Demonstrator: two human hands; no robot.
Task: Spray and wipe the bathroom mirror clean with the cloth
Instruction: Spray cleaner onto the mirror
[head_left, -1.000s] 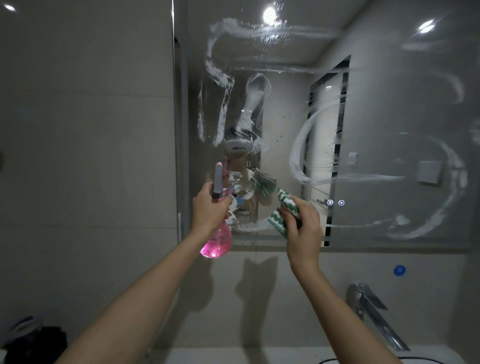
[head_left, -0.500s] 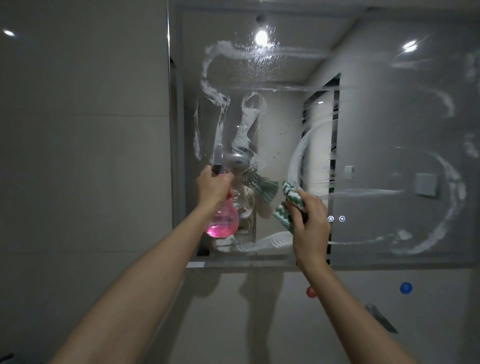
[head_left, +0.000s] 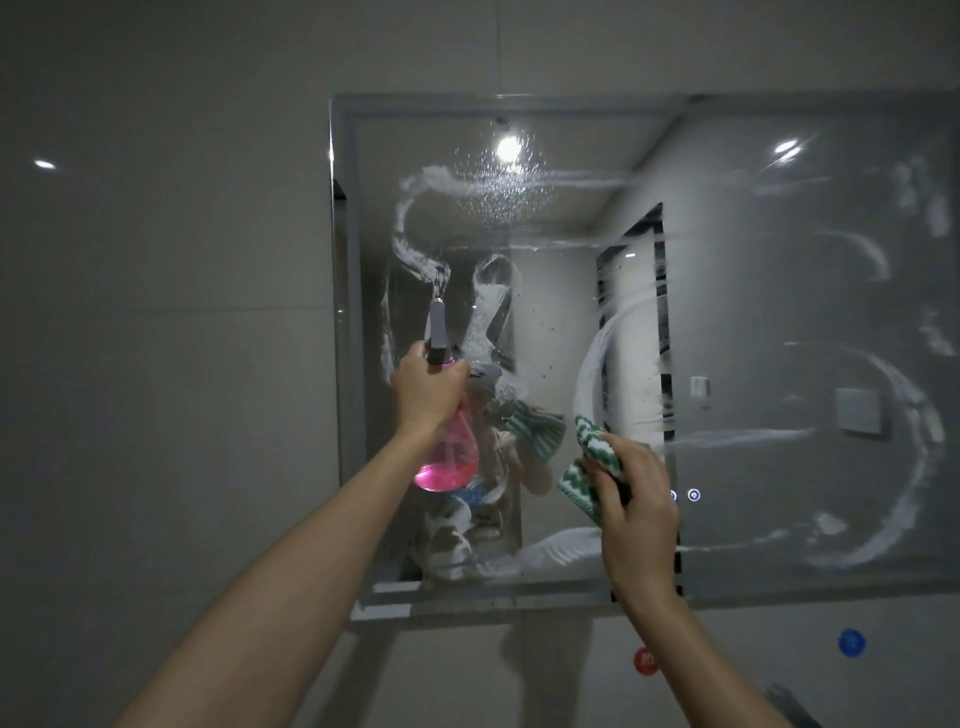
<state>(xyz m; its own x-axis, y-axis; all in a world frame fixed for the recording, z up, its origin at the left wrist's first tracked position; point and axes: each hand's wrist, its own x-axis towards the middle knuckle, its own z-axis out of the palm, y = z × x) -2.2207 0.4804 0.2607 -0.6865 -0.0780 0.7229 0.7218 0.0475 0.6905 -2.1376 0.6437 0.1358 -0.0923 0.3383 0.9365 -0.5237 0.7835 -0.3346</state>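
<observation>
The bathroom mirror (head_left: 753, 291) fills the upper right, streaked with white foam swirls and a patch of fine droplets near its top. My left hand (head_left: 427, 389) grips a spray bottle (head_left: 448, 457) with pink liquid, its grey nozzle pointing up at the glass. My right hand (head_left: 636, 514) holds a bunched green-and-white zigzag cloth (head_left: 589, 465) close to the lower middle of the mirror. Both hands and the cloth are reflected in the glass.
Grey tiled wall (head_left: 166, 338) lies to the left of the mirror. Two small lit touch buttons (head_left: 694, 494) sit on the glass beside my right hand. Below the mirror are a red sticker (head_left: 645, 661) and a blue sticker (head_left: 851, 642).
My view has tilted upward, so the tap and basin dropped out of sight. The left hand raised the bottle higher against the glass, and a patch of droplets now shows near the mirror's top.
</observation>
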